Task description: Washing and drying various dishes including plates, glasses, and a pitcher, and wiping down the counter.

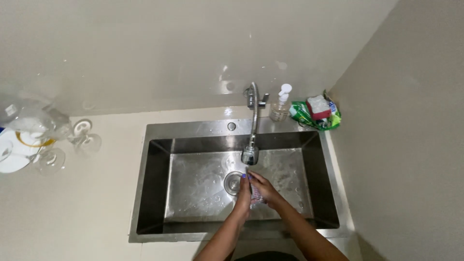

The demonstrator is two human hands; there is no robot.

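Both my hands are inside a stainless steel sink [154, 193], right under the head of a flexible metal tap [251, 145]. My left hand [243, 198] and my right hand [265, 189] press together around a small pinkish-white cloth or sponge [256, 197], which shows only between the palms. A thin stream of water falls from the tap head onto them. The round drain [233, 182] lies just left of my left hand.
A clear pump soap bottle [281, 105] stands behind the sink beside the tap base. A red-and-white sponge [318, 107] rests on a green packet [309, 117] in the back right corner. Upturned wine glasses [72, 142] and a white plate [12, 154] sit on the left counter.
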